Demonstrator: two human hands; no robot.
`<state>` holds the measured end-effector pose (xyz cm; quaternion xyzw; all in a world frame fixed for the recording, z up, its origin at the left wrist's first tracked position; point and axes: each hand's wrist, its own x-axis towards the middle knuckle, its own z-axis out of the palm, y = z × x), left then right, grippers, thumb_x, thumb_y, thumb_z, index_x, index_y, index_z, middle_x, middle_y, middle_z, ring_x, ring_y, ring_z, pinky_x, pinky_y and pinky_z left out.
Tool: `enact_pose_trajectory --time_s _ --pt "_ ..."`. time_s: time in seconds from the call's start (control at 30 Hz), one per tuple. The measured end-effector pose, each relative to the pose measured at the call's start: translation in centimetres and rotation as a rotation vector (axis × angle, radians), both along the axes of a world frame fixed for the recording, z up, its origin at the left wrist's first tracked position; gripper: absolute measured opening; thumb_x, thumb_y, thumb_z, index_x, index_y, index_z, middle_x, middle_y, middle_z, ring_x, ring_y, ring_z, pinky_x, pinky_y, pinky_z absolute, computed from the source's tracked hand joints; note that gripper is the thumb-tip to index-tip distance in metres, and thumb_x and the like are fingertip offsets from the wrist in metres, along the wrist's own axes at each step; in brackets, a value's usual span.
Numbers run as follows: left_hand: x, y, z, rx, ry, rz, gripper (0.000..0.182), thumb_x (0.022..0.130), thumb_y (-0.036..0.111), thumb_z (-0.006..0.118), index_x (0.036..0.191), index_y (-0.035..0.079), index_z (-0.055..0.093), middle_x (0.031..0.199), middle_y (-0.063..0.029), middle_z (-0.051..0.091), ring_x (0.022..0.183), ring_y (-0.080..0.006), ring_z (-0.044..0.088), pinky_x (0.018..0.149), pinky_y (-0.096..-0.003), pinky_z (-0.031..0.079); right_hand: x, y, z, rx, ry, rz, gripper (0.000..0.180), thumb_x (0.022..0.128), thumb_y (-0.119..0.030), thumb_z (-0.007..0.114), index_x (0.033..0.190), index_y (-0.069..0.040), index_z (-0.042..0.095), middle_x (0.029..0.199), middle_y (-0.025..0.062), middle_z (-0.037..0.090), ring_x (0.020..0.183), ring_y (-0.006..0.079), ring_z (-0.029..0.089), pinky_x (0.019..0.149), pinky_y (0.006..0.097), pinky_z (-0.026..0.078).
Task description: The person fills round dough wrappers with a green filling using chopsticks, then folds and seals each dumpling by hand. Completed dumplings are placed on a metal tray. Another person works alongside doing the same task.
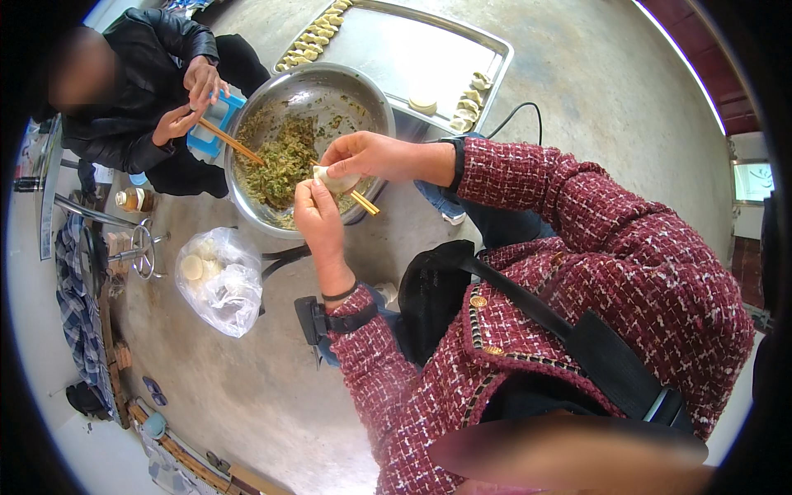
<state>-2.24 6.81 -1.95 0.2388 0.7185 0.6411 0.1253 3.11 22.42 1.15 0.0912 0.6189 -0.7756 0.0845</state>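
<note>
Between the fingertips of both hands is a pale folded dumpling [337,180], over the near side of a large steel bowl [378,102]. My left hand [320,213] pinches its lower left side, and my right hand [365,156] holds its upper edge. Wooden chopsticks [365,203] show below and behind the dumpling; how they are held is hidden. Chopped green and brown filling [281,164] lies in the bowl. Beyond the bowl, a metal tray [396,37] carries rows of dumplings [468,105] at two sides and a small stack of round wrappers [422,104].
A co-worker [142,105] sits across the bowl, hands together, with chopsticks [232,142] reaching into it. A clear plastic bag [226,284] with round wrappers is at the lower left. A blue stool [216,124], a jar [134,200] and a black cable [526,106] are nearby.
</note>
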Motion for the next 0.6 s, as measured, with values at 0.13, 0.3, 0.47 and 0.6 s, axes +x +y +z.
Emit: enact_pose_trajectory --time_s 0.13,0.3,0.47,0.6 --pt "0.2 0.1 0.0 0.075 -0.131 0.011 0.027 0.097 0.024 0.046 0.081 0.004 0.051 0.063 0.0027 0.046 0.055 -0.0046 0.040 0.049 -0.0200 0.032 0.0 0.2 0.4 0.014 -0.057 0.013 0.030 0.091 -0.019 0.058 0.113 0.000 0.055 0.100 0.0028 0.061 0.090 0.0098 0.057 0.080 0.0249 0.047" --pt "0.2 0.0 -0.3 -0.005 -0.150 -0.047 0.029 0.097 0.025 0.048 0.079 0.003 0.051 0.065 -0.0001 0.049 0.058 -0.0075 0.042 0.053 -0.0225 0.036 -0.1 0.3 0.2 -0.079 -0.064 -0.097 0.030 0.091 -0.019 0.058 0.113 0.001 0.055 0.098 0.0037 0.061 0.090 0.0113 0.059 0.080 0.0251 0.048" --pt "0.0 0.1 -0.9 -0.100 -0.005 -0.068 0.023 0.094 0.020 0.051 0.082 0.001 0.051 0.069 -0.0043 0.051 0.063 -0.0116 0.045 0.059 -0.0268 0.040 -0.4 0.1 -0.3 -0.068 -0.031 -0.102 0.031 0.090 -0.019 0.059 0.111 0.003 0.054 0.097 0.0053 0.061 0.090 0.0123 0.059 0.082 0.0263 0.048" --pt "0.1 0.4 -1.1 -0.138 0.166 -0.048 0.019 0.092 0.017 0.051 0.082 0.000 0.051 0.068 -0.0060 0.050 0.063 -0.0127 0.045 0.059 -0.0282 0.041 -0.1 0.1 -0.2 -0.030 -0.010 -0.115 0.029 0.088 -0.020 0.061 0.105 0.003 0.058 0.094 0.0061 0.061 0.086 0.0136 0.060 0.077 0.0280 0.051"
